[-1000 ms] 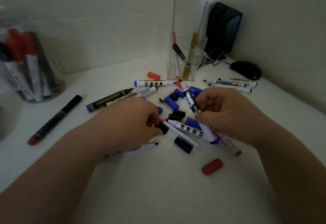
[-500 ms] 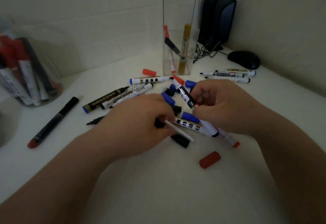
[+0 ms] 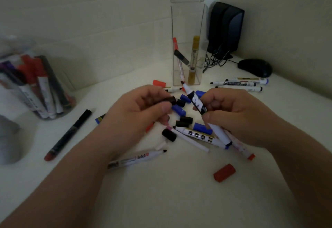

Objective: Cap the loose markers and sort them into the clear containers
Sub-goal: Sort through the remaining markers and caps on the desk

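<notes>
A tall clear container (image 3: 186, 30), far centre, holds three markers; a round jar (image 3: 38, 87), left, holds several more, too blurred to count. Above the loose pile (image 3: 199, 135), the left hand (image 3: 136, 114) pinches a black cap (image 3: 170, 100), the right hand (image 3: 235, 114) grips an uncapped marker (image 3: 196, 102); three uncapped markers (image 3: 239, 83) lie far right.

The left hand (image 3: 142, 111) pinches a black cap (image 3: 171, 100) just beside the uncapped marker (image 3: 195, 100) that the right hand (image 3: 235, 114) grips, tip tilted up. Loose caps and markers lie on the tabletop (image 3: 161, 195) beneath. A tall container (image 3: 186, 30) stands behind.
</notes>
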Demonstrator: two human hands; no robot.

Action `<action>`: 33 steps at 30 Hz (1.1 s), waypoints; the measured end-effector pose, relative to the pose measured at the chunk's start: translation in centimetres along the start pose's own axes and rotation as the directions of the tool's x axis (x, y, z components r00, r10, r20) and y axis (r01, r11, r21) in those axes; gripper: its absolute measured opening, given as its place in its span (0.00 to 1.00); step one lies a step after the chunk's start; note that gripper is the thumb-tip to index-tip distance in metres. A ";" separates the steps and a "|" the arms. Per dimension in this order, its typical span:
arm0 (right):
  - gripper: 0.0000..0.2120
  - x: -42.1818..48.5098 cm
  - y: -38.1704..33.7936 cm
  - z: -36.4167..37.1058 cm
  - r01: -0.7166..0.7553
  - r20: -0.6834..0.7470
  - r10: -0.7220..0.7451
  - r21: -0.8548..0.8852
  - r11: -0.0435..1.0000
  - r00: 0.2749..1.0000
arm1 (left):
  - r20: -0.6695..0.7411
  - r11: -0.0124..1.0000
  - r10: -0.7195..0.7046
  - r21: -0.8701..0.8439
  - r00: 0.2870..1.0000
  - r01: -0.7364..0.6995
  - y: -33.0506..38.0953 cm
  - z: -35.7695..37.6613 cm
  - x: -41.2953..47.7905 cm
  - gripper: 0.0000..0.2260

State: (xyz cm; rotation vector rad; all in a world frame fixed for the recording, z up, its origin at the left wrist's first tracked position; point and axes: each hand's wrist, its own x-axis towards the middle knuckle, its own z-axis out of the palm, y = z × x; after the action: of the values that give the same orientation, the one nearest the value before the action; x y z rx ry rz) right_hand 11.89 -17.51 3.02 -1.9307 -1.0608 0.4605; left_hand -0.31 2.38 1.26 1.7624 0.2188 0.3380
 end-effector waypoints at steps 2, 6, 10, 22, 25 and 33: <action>0.11 -0.2 -0.2 0.3 0.056 0.021 -0.055 -0.016 0.998 0.998 | -0.030 0.947 -0.023 -0.321 0.999 0.012 0.0 -0.4 0.1 0.05; 0.11 -0.7 -0.3 0.8 0.144 0.041 -0.142 -0.046 0.989 0.989 | 0.018 0.766 -0.014 -0.643 1.000 0.022 -0.1 -0.1 0.5 0.10; 0.11 -1.1 -0.5 0.9 0.185 0.061 -0.182 -0.044 0.982 0.981 | 0.063 0.726 0.027 -0.688 0.998 0.024 -0.2 0.2 0.5 0.10; 0.12 -1.2 -1.0 0.9 0.189 -0.006 -0.189 0.073 0.979 0.982 | 0.103 0.726 0.053 -0.687 0.993 0.033 0.1 -0.4 0.4 0.05; 0.13 -1.1 -0.9 1.0 0.165 0.013 -0.166 0.057 0.985 0.986 | 0.051 0.779 0.020 -0.626 0.999 0.016 0.3 -0.1 0.4 0.15; 0.11 -0.8 -0.5 1.5 0.120 0.041 -0.120 0.001 0.993 0.992 | -0.021 0.726 -0.058 -0.687 0.998 0.028 0.9 0.3 0.5 0.09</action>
State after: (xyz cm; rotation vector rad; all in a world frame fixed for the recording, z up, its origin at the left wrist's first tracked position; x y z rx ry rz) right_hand 10.22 -17.29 2.57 -1.8541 -1.1965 0.4336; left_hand 0.18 2.07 2.16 1.0037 0.1350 0.3634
